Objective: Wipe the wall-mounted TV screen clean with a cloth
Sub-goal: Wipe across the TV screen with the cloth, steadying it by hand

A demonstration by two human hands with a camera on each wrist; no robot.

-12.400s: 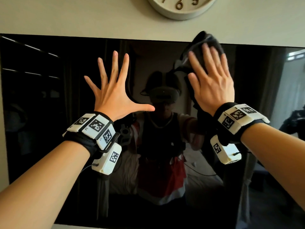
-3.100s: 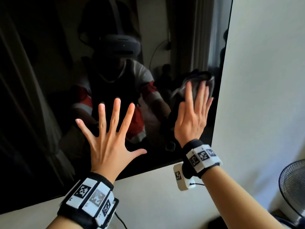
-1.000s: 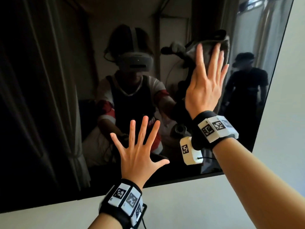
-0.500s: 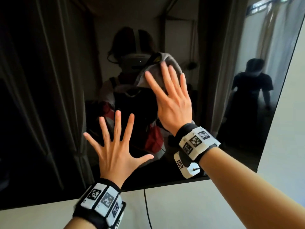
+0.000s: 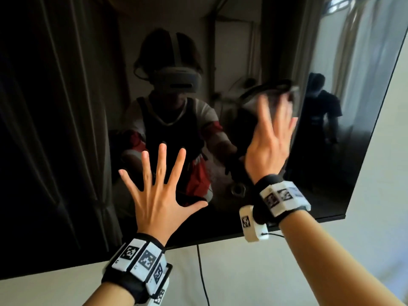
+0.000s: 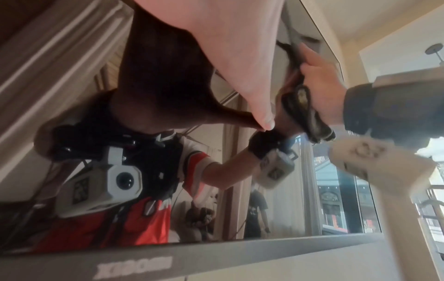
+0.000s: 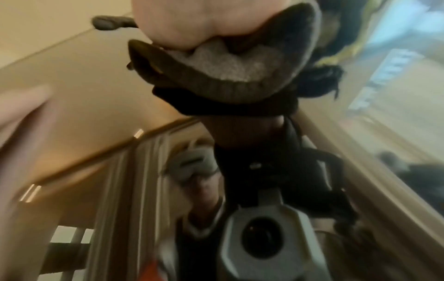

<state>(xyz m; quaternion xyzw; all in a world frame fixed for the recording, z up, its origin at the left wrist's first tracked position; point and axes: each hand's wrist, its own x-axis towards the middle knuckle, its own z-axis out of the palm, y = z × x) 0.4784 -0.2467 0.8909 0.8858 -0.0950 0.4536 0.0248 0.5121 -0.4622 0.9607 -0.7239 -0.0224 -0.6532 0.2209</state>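
Observation:
The dark glossy TV screen (image 5: 66,129) fills most of the head view. My right hand (image 5: 269,140) lies flat with straight fingers on a dark grey cloth (image 5: 272,90), pressing it on the screen's right part; hand and cloth are motion-blurred. My left hand (image 5: 159,191) is spread wide and open against the lower middle of the screen, holding nothing. In the left wrist view my left palm (image 6: 228,47) rests on the glass, with the right hand (image 6: 319,76) and cloth (image 6: 305,114) beside it. In the right wrist view the cloth (image 7: 228,76) bunches under my palm (image 7: 204,24).
White wall (image 5: 287,272) lies below and to the right of the TV. A thin black cable (image 5: 202,272) hangs down from the bottom bezel (image 6: 216,254). The screen's right edge (image 5: 375,120) is close to the cloth. The glass reflects me and a second person behind.
My right hand has swept the cloth from the middle of the screen to the right, toward the right edge. My left hand stays spread on the lower screen, a little further right.

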